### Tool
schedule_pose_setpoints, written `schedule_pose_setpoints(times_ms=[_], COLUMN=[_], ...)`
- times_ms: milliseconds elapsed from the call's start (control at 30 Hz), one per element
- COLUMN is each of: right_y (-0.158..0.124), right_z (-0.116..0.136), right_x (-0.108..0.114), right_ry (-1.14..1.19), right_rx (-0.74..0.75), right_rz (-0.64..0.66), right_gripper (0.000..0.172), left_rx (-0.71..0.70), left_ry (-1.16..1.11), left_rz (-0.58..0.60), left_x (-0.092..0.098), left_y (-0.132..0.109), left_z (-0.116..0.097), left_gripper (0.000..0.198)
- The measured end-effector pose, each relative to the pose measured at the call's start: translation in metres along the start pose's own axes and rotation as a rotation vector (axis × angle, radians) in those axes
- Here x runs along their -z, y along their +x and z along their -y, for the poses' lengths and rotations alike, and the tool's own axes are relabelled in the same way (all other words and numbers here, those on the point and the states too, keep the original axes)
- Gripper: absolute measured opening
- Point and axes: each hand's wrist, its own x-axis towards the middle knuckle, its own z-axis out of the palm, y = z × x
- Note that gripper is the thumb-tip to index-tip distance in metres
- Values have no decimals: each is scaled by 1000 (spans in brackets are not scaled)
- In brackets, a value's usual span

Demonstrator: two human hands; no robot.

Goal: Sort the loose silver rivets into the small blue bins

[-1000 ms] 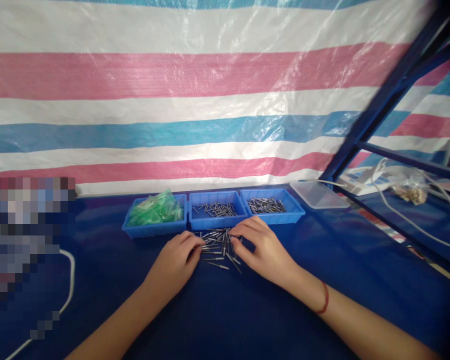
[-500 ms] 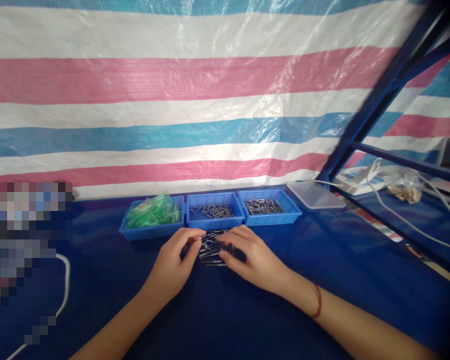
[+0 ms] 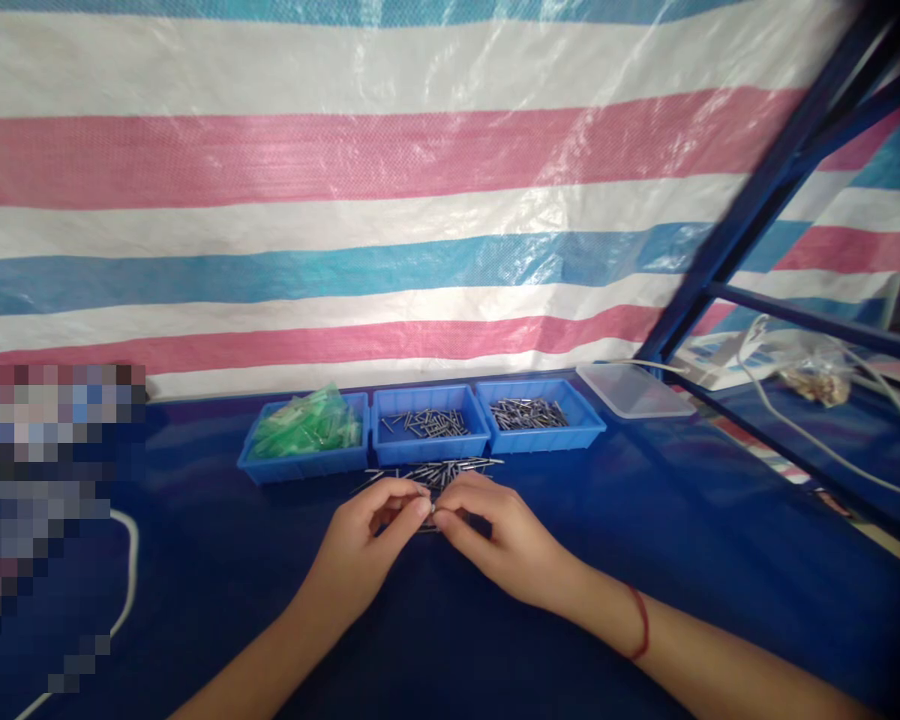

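Note:
My left hand (image 3: 371, 530) is closed in a pinch, thumb against forefinger, on a small silvery piece that looks like a blind rivet (image 3: 431, 508). Its fingertips meet those of my right hand (image 3: 499, 535), which is also pinched shut at the same piece; the fingers cover most of it. Just beyond both hands, a loose pile of blind rivets (image 3: 450, 470) with thin metal stems lies on the blue table (image 3: 435, 640), partly hidden by my fingers.
Behind the pile stand three blue bins: one with green plastic bags (image 3: 307, 432), a middle bin (image 3: 429, 450) and a right bin (image 3: 547, 440) with metal rivets. A clear lid (image 3: 634, 392) lies right of them. A blue metal frame (image 3: 720, 240) and white cables (image 3: 802, 435) are at right.
Both hands have come together until their fingertips meet, slightly nearer to me. The right hand has left the pile, and the rivets now lie more spread out to both sides.

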Motion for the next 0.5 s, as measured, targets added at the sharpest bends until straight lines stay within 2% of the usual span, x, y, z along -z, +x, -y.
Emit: schedule_pose_setpoints(times_ms=[267, 500], right_y=[0, -1], right_z=[2, -3], right_x=[1, 0], right_ry=[23, 31], right_rx=[-12, -43], right_rz=[20, -74], right_gripper=[17, 10], left_rx=[-58, -136], left_ry=[82, 179], left_rz=[5, -12], left_x=[1, 4], left_y=[0, 1], left_z=[-1, 4], left_gripper=[15, 15])
